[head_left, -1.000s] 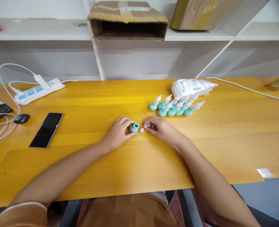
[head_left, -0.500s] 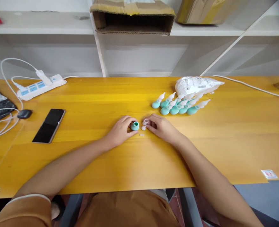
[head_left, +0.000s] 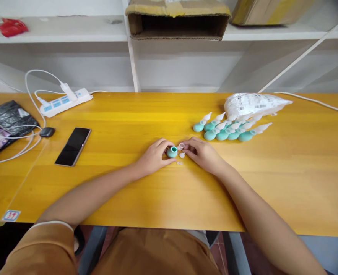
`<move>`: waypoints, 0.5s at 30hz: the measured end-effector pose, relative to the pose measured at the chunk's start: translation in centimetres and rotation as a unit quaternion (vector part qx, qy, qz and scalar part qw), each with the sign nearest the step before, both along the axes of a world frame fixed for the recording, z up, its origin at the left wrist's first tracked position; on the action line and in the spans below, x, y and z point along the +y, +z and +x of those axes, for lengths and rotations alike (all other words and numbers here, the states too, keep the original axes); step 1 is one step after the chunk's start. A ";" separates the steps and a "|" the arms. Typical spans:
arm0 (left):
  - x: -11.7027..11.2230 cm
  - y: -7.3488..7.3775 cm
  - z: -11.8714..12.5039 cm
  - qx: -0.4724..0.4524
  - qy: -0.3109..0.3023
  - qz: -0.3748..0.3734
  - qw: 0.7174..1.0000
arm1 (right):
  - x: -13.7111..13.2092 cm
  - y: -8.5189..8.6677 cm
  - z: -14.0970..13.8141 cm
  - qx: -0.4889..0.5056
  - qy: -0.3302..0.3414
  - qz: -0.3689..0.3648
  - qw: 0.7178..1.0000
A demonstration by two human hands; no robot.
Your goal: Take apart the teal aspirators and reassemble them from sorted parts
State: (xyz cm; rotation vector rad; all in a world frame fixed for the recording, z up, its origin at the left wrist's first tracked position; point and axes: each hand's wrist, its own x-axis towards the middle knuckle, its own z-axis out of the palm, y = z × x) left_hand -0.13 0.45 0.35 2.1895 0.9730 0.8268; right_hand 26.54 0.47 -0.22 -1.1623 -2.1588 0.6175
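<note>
My left hand (head_left: 156, 154) rests on the table with thumb and fingers around a small teal rubber bulb (head_left: 172, 152), whose open mouth faces up. Just right of it, the fingertips of my right hand (head_left: 202, 153) are closed on a small clear plastic collar (head_left: 181, 146). Between the hands lies a round, whitish translucent piece (head_left: 182, 155). Two tiny translucent discs (head_left: 179, 163) lie in front of it. Behind my right hand stand several teal bulb aspirators (head_left: 222, 134) with translucent pointed tips.
A white printed plastic bag (head_left: 252, 105) lies behind the aspirators. To the left are a phone (head_left: 73, 147), a power strip (head_left: 66, 102) with white cables, a small black device (head_left: 47, 132) and a black plastic package (head_left: 11, 114). A cardboard box (head_left: 177, 26) sits on the shelf above.
The camera view has turned left, so everything appears farther right. My right hand has brought the clear collar slightly closer to the teal bulb. My left hand keeps its hold.
</note>
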 end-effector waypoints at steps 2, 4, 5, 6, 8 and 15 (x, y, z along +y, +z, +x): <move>-0.1 0.0 0.0 0.000 0.000 0.019 1.000 | -0.2 0.3 0.4 -0.004 -0.012 0.027 1.000; -0.2 0.0 0.1 0.002 0.000 0.030 1.000 | -0.5 1.0 1.0 -0.005 -0.033 0.068 0.997; -0.3 0.0 0.0 0.004 0.000 0.032 0.999 | -0.7 1.5 1.2 -0.004 -0.045 0.090 0.995; -0.3 -0.1 0.0 0.006 0.001 0.034 0.999 | -0.9 2.0 1.5 -0.001 -0.060 0.112 0.992; -0.3 -0.1 0.0 0.009 0.002 0.038 0.999 | -1.3 3.1 2.2 0.017 -0.107 0.159 0.981; -0.2 -0.2 0.0 0.013 0.002 0.052 0.999 | -0.4 4.9 5.7 0.213 -0.318 0.339 0.860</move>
